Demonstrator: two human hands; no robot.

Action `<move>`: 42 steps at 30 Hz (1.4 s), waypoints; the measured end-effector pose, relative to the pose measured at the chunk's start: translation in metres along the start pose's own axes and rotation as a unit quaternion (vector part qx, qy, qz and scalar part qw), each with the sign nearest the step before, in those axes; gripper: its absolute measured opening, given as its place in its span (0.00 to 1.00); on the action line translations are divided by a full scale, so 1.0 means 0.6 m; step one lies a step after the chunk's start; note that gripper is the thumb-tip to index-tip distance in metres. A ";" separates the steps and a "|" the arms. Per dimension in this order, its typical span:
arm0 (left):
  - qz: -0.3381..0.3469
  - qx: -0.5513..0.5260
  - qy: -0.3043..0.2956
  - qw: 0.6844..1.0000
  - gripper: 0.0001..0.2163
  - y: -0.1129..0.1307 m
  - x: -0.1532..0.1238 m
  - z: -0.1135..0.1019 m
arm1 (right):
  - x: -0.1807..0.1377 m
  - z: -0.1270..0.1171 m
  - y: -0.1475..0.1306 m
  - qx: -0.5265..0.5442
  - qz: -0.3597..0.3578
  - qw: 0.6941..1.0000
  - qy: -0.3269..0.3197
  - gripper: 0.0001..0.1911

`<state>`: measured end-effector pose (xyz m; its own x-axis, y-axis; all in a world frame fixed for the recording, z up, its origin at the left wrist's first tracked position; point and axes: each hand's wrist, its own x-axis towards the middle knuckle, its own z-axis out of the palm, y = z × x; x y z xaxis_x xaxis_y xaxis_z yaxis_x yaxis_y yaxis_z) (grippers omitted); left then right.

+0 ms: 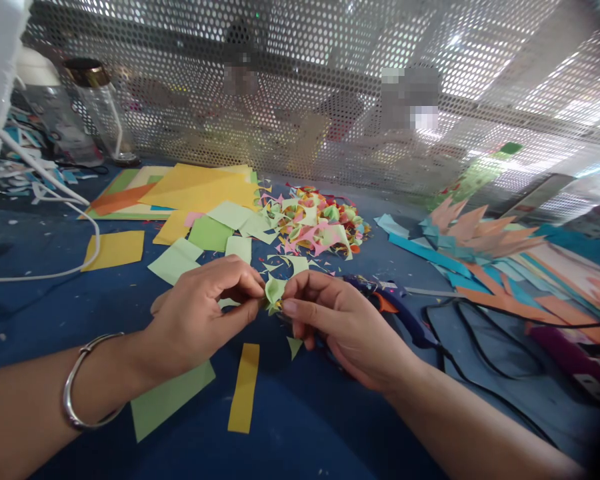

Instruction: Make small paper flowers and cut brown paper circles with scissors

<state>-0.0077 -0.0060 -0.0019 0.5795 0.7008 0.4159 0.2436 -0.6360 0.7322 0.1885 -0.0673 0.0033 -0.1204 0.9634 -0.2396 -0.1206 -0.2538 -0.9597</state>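
A small pale green paper flower (275, 291) with a bit of yellow at its base is held up between both hands over the blue table. My left hand (205, 310) pinches its left side between thumb and forefinger. On its right side, my right hand (330, 313) grips it with thumb and fingertips. A small green paper scrap (294, 347) shows just below the right fingers. Beneath that hand a dark object is mostly hidden. A dark blue glue gun (405, 313) with an orange trigger lies behind and right of the right hand.
Green squares (211, 233), yellow sheets (200, 189) and a yellow strip (244, 388) lie about. Behind the hands is a heap of curled paper scraps (325, 220). Black cable (480, 347) and folded paper petals (480, 230) lie right. Bottles (97, 110) stand by a perforated metal screen (300, 80).
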 end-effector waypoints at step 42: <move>0.011 -0.003 -0.025 1.000 0.05 0.001 0.000 -0.001 | -0.004 -0.001 -0.006 -0.113 -0.024 0.993 -0.007 0.11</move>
<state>-0.0081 -0.0059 -0.0012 0.6224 0.6697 0.4052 0.2254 -0.6491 0.7265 0.1896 -0.0689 0.0071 -0.1344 0.9723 -0.1914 0.0980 -0.1792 -0.9789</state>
